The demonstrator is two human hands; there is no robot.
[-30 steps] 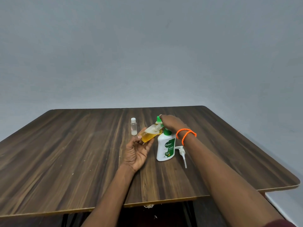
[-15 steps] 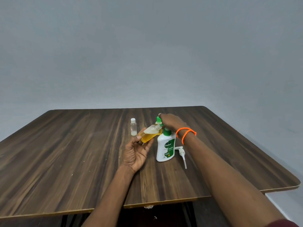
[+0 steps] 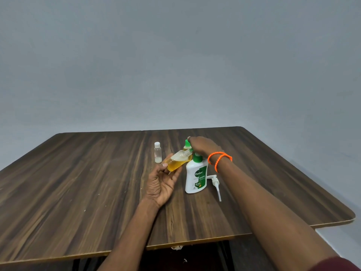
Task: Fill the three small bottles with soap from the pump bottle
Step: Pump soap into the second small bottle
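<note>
My left hand (image 3: 162,182) holds a small clear bottle (image 3: 176,161) about half full of yellow soap, tilted with its uncapped threaded neck pointing right. Just right of it the white Dettol soap bottle (image 3: 196,178) stands with its green neck open, and its white pump (image 3: 215,183) lies on the table beside it. My right hand (image 3: 202,146), with orange bands on the wrist, reaches over the Dettol bottle. Its fingers curl at the green cap of a second small bottle (image 3: 186,144) of yellow soap, mostly hidden behind. A third small bottle (image 3: 157,153), white-capped, stands to the left.
Everything sits on a dark wood-grain table (image 3: 78,182) against a grey wall. The table's front edge runs close to my body, and its rounded right corner (image 3: 349,216) lies beside my right arm.
</note>
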